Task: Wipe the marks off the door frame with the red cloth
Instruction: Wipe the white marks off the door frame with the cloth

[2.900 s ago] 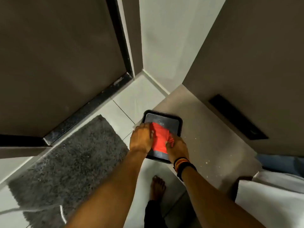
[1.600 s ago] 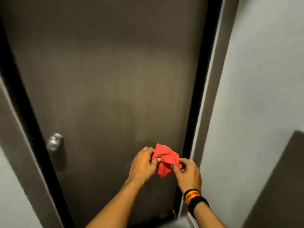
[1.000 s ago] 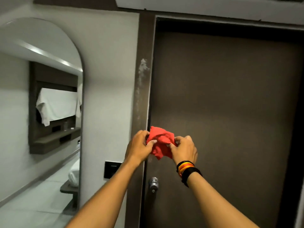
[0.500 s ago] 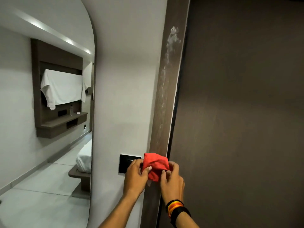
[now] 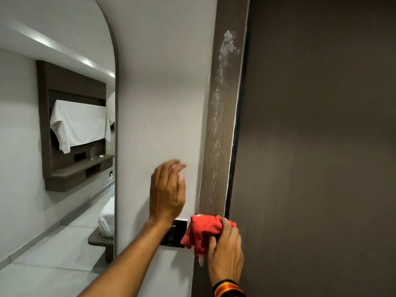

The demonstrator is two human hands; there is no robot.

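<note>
A brown wooden door frame (image 5: 216,168) runs up the middle of the view, with whitish smeared marks (image 5: 227,52) trailing down its face from near the top. My right hand (image 5: 225,251) grips the bunched red cloth (image 5: 203,230) and holds it against the frame's lower part, below the marks. My left hand (image 5: 167,191) is off the cloth, fingers spread and blurred, raised in front of the white wall to the left of the frame.
The dark brown door (image 5: 321,146) fills the right side. A black switch plate (image 5: 173,235) sits on the white wall (image 5: 162,82) beside the cloth. An arched mirror (image 5: 55,146) at left reflects a shelf unit and white towel.
My left hand has let go of the red cloth and lifted up and to the left. My right hand alone keeps the cloth on the frame. The view has moved closer.
</note>
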